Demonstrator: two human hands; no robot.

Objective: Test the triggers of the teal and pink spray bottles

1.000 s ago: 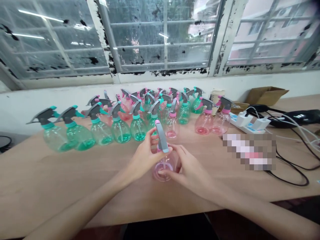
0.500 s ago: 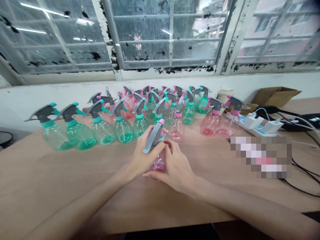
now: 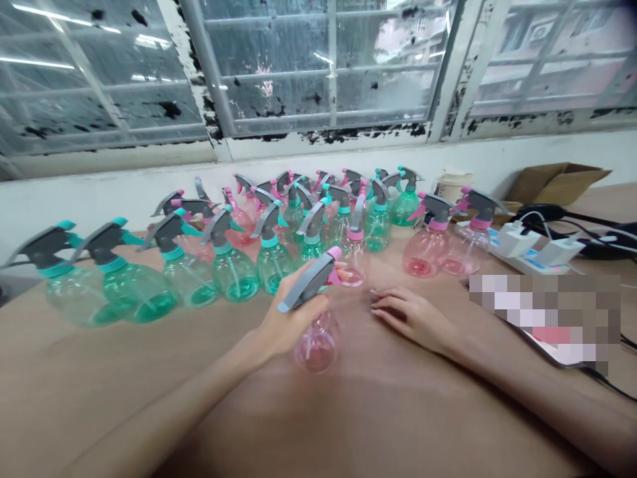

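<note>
A clear pink spray bottle (image 3: pixel 317 345) with a grey and pink trigger head stands near the middle of the table, tilted slightly. My left hand (image 3: pixel 288 312) is wrapped round its neck, just below the head; some of its fingers are hidden behind the bottle. To the right, my right hand (image 3: pixel 415 318) rests apart from the bottle, low over the table, fingers stretched out and holding nothing. Just behind the held bottle is another pink spray bottle (image 3: pixel 354 255). Green spray bottles (image 3: pixel 236 275) stand in a row to the left.
More pink and green bottles crowd toward the wall. Two pink bottles (image 3: pixel 423 255) stand right of centre. Further right are a power strip (image 3: pixel 530 255) with white plugs, black cables, a paper cup (image 3: pixel 452 186), an open cardboard box (image 3: pixel 560 189) and a blurred-out flat device (image 3: pixel 562 348).
My right hand has let go of the pink spray bottle and moved right, its fingers opening out. My left hand still grips the bottle. The view has shifted slightly.
</note>
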